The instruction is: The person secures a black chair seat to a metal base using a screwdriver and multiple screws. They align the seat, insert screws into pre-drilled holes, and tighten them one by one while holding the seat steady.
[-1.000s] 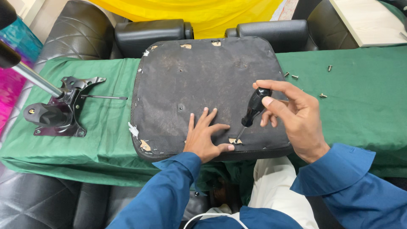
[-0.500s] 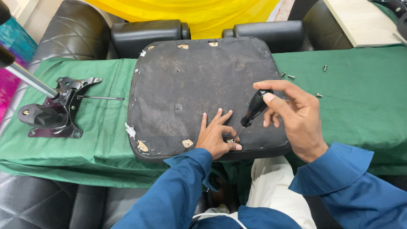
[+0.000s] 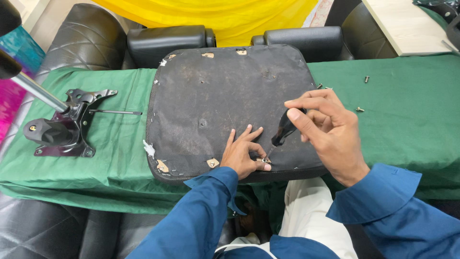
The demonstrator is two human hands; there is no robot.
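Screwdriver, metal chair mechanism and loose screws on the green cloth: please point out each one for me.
Screwdriver point(image 3: 284, 130), head view, on its black handle, held in the right hand.
Metal chair mechanism point(image 3: 62, 129), head view, on its dark middle body.
Loose screw point(image 3: 360, 110), head view, on the screw lying right of the seat.

Single head-worn view, looking steeply down and forward from above the person's lap. Sitting close: blue sleeves filling the bottom edge, left hand point(image 3: 244, 154) and right hand point(image 3: 326, 129) landing mid-frame on the upturned seat cushion point(image 3: 215, 96). Taking in the green cloth point(image 3: 407, 120) edge to edge, chair mechanism point(image 3: 62, 129) far left (no second view sharing the scene).
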